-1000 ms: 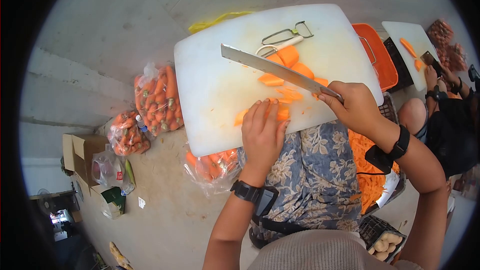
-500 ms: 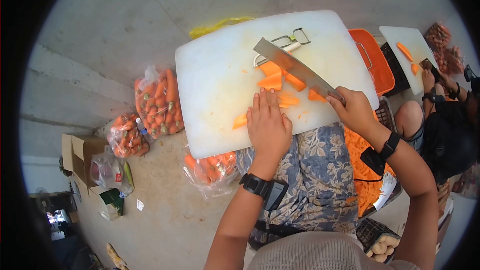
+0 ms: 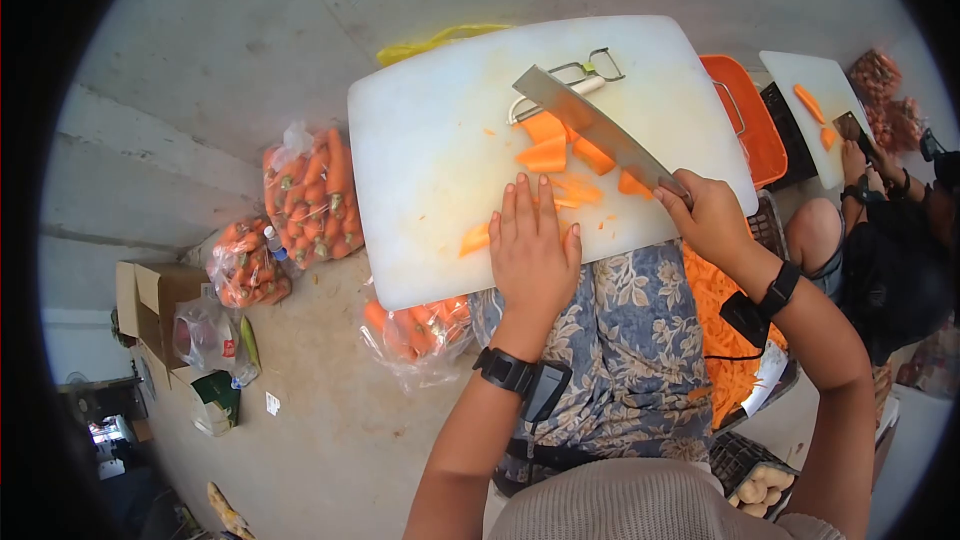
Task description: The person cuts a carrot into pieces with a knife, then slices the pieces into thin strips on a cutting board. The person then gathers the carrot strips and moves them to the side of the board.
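My right hand (image 3: 706, 215) is wrapped round the handle of a cleaver (image 3: 600, 128). Its broad blade slants up and left above the large white cutting board (image 3: 420, 170). Flat on the board's near side lies my left hand (image 3: 535, 250), fingers stretched out and slightly apart. Thin carrot slices (image 3: 572, 192) are beside its fingertips, partly covered by the hand. Just beyond them are several thick carrot chunks (image 3: 543, 154), some partly behind the blade. Two peelers lie farther back: a white-handled peeler (image 3: 585, 86) and a metal-framed peeler (image 3: 605, 64).
Bags of whole carrots (image 3: 315, 200) stand on the floor at left, near an open cardboard box (image 3: 160, 300). An orange basket (image 3: 745, 120) is right of the board. Below it, a crate holds shredded carrot (image 3: 730, 370). Another person (image 3: 890, 250) cuts at a second board (image 3: 815, 100).
The cleaver and my right hand have shifted very slightly to the right. My left hand stays flat on the board, and the carrot pieces lie much as before.
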The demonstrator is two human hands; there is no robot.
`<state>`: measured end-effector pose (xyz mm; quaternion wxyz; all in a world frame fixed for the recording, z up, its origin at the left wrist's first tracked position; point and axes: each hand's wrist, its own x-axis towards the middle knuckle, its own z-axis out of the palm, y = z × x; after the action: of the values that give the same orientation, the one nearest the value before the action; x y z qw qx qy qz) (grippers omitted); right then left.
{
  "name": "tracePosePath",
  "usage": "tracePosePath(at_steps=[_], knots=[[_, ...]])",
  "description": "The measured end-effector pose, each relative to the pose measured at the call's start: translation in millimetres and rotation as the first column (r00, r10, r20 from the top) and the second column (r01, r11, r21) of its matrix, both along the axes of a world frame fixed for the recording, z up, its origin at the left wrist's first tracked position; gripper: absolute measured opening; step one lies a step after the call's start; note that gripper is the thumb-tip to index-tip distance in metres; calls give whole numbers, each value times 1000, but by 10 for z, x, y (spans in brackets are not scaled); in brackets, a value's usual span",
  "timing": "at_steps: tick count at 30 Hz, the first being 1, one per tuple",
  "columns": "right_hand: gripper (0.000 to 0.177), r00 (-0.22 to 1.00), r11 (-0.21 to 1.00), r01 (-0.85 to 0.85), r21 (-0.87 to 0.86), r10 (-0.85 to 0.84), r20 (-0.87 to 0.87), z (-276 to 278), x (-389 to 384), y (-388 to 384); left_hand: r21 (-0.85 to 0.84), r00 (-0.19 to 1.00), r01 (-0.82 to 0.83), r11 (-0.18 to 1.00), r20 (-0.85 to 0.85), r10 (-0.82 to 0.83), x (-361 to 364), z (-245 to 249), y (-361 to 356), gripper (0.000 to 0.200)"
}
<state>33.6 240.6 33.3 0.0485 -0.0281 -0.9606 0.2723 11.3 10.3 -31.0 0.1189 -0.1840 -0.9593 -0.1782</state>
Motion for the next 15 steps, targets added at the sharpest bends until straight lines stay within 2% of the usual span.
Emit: tracePosePath(at_steps=[1, 3, 4, 6, 11, 15], knots=[[27, 1000, 1000, -17, 25, 17, 8, 16, 5, -15, 9, 1000, 0, 1000, 4, 0, 9, 22, -10, 67], [26, 999, 997, -41, 62, 40, 23, 68, -4, -36, 171, 998, 55, 984, -24, -51, 19, 70, -49, 72], [26, 998, 991, -68, 111, 69, -5, 109, -15, -45, 179, 999, 51, 982, -18, -49, 15, 96, -94, 72], [25, 995, 982, -97, 162, 101, -19, 207, -16, -94, 393, 981, 187, 900, -31, -190, 16, 156, -259, 76], [26, 988, 971, -148, 189, 153, -12, 454, -67, -261, 345, 949, 297, 890, -4, -315, -34, 230, -709, 71], [25, 984, 972, -170, 159, 177, -32, 486, -91, -396, 251, 895, 433, 866, -10, -445, -102, 284, -686, 65]])
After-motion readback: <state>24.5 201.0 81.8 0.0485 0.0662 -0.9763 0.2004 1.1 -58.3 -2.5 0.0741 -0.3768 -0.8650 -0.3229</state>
